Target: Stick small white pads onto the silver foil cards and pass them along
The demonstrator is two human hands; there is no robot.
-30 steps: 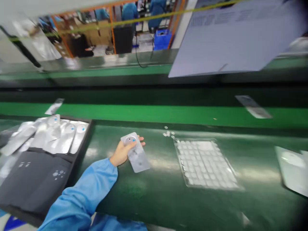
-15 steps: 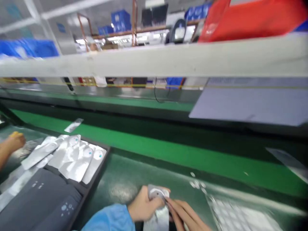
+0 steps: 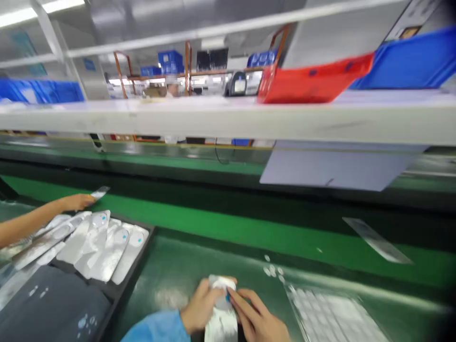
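My left hand, in a light blue sleeve, grips a flat silvery panel with a rounded end, above the dark green work surface. The thumb lies across its front. My right hand has its fingertips together at the right side of the panel's upper end, touching a small blue spot there. Whether anything is pinched between these fingertips is hidden. To the left, similar silvery panels with round discs and blue dots lie overlapping in a dark tray.
A co-worker's hand reaches over the tray to a silvery strip on the green belt. Another strip lies on the belt at right. Small white discs and a sheet of round pieces lie right of my hands. A shelf crosses ahead.
A blue spot now shows under my right fingertips, where a dark hole showed on the panel. The co-worker's hand has moved right onto the belt strip. My view has shifted.
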